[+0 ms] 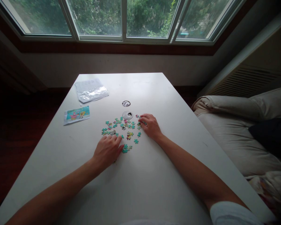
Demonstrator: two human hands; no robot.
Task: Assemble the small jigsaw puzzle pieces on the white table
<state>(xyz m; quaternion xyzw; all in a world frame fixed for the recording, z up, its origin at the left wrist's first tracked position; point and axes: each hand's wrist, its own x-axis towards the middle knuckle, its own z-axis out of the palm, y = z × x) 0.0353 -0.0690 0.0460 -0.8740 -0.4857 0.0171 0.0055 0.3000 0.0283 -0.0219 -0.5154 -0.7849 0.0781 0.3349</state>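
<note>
Many small jigsaw puzzle pieces (133, 122), mostly teal with some pink and yellow, lie scattered on the white table (140, 187). My left hand (107, 150) rests palm down at the near left of the pieces, its fingers stretched over them and its thumb spread beside a teal puzzle piece (125, 148). At the right edge of the pile, my right hand (151, 126) reaches in with bent fingers apart, touching or hovering just over pieces there. Between both hands sits a yellow cartoon-figure piece (129, 135). Whatever lies under my palms is hidden.
Beyond the pieces are a round grey disc (127, 115) and a smaller round opening (126, 103) in the tabletop. A cartoon picture packet (76, 115) and a clear plastic bag (91, 90) with paper lie at left. A beige sofa (229, 131) stands right, windows (98, 18) ahead.
</note>
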